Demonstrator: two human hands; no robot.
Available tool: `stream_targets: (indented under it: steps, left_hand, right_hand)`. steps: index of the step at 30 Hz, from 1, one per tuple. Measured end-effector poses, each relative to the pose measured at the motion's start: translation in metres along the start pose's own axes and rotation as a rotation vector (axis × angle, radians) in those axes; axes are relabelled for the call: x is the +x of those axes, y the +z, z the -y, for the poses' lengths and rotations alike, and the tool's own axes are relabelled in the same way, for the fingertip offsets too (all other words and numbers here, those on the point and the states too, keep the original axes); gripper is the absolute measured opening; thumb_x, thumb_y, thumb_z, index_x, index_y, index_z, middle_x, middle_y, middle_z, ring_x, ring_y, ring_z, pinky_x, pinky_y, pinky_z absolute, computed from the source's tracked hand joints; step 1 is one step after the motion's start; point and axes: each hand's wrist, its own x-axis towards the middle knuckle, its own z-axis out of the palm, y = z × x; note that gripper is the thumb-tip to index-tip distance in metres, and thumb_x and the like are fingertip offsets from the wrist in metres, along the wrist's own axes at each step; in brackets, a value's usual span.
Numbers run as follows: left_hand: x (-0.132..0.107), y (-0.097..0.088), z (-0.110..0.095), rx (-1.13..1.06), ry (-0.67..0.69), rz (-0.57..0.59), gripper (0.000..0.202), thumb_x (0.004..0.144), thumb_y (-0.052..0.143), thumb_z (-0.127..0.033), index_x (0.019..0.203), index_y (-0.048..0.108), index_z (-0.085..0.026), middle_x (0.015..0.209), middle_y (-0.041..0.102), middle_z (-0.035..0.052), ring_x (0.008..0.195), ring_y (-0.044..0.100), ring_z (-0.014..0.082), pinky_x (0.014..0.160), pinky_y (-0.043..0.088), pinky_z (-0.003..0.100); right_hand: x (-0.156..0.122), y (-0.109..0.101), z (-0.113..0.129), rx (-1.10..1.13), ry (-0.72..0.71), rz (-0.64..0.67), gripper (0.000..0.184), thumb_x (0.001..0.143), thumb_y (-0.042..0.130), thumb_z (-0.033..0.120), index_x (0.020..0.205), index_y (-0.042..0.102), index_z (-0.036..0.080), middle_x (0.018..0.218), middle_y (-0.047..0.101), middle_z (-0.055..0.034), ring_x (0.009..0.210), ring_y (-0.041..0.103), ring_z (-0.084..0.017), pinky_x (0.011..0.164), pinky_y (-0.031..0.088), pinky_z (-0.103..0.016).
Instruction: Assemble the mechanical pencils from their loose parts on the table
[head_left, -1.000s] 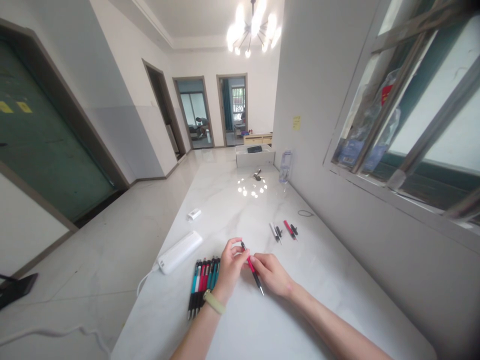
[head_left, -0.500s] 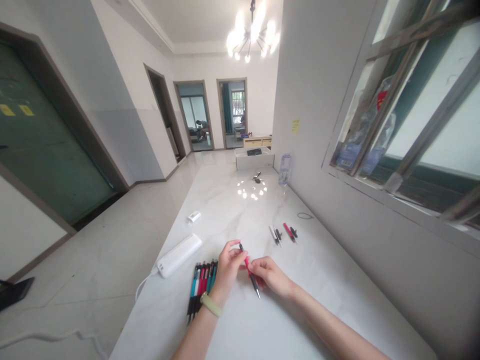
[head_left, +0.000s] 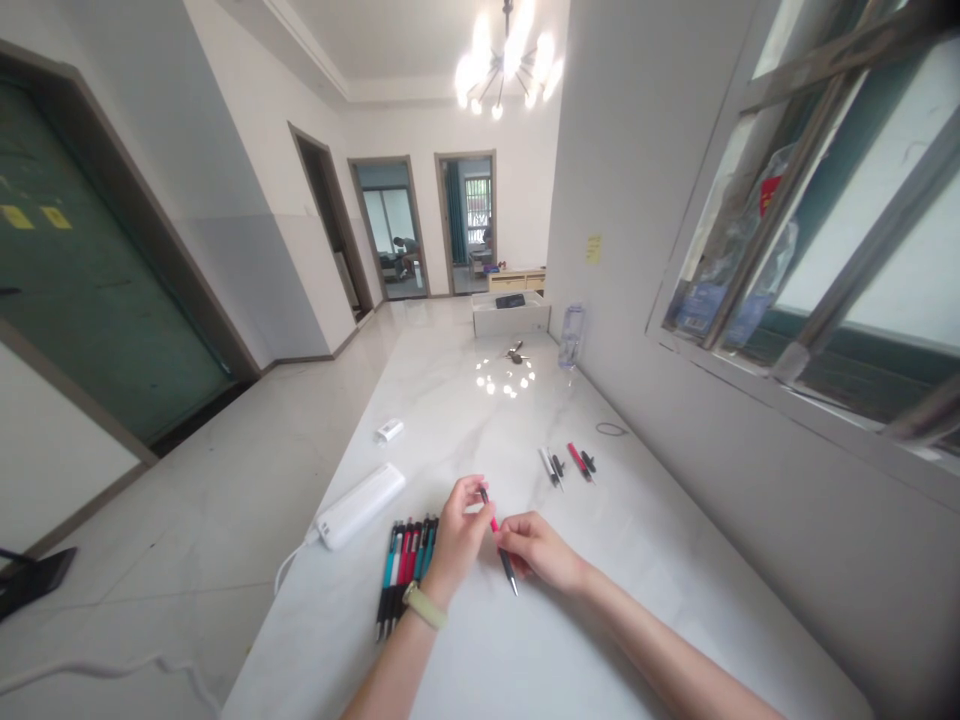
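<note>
Both my hands hold one red and black pen above the white marble table. My left hand pinches its upper, clip end with curled fingers. My right hand grips the lower barrel, and the black tip sticks out below it towards me. A row of several pens, blue, red and teal, lies on the table just left of my left wrist, which wears a pale green band.
Taken-apart pen pieces, white, black and red, lie further back on the right. A white power strip and a small white plug sit on the left. A white box, a clear bottle and a wall stand beyond.
The pen has shifted slightly lower and nearer to me between my hands; my right hand has slid a little along the barrel. The items on the table have not moved.
</note>
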Motion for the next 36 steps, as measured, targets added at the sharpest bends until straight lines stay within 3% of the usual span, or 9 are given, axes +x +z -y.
stream_targets:
  steps: [3,10,16,36]
  left_hand:
    - [-0.0019,-0.0001,0.0007,0.094,0.058,0.028,0.036,0.079,0.066,-0.030,0.114,0.060,-0.020,0.116,0.062,0.0111,0.100,0.061,0.0216,0.074,0.050,0.027]
    - [0.0000,-0.0007,0.0049,0.071,0.025,0.018,0.041,0.081,0.065,-0.030,0.119,0.054,-0.019,0.116,0.062,0.0119,0.069,0.064,0.0134,0.063,0.051,0.025]
    - [0.0017,-0.0011,0.0018,-0.018,-0.032,0.018,0.042,0.077,0.068,-0.030,0.115,0.059,-0.016,0.112,0.064,0.0125,0.074,0.066,0.0154,0.068,0.053,0.026]
    - [0.0000,0.0013,0.0057,-0.025,-0.090,0.080,0.051,0.073,0.070,-0.026,0.121,0.054,-0.018,0.106,0.065,0.0101,0.064,0.063,0.0110,0.060,0.050,0.023]
  right_hand:
    - [-0.0001,0.0015,0.0002,-0.029,-0.008,-0.014,0.030,0.085,0.053,0.033,0.060,0.048,0.017,0.045,0.049,0.0045,0.040,0.036,-0.007,0.042,0.027,-0.020]
    - [-0.0010,0.0026,-0.0003,-0.095,-0.046,-0.015,0.033,0.088,0.052,0.037,0.062,0.048,0.017,0.049,0.049,0.0046,0.042,0.038,-0.007,0.045,0.029,-0.021]
    - [-0.0016,0.0030,-0.0005,-0.114,-0.040,-0.023,0.034,0.089,0.051,0.039,0.063,0.047,0.017,0.051,0.049,0.0042,0.044,0.039,-0.008,0.045,0.030,-0.020]
    - [-0.0030,0.0028,0.0014,-0.145,-0.049,-0.003,0.038,0.091,0.049,0.045,0.065,0.049,0.017,0.054,0.051,0.0031,0.046,0.040,-0.008,0.047,0.032,-0.020]
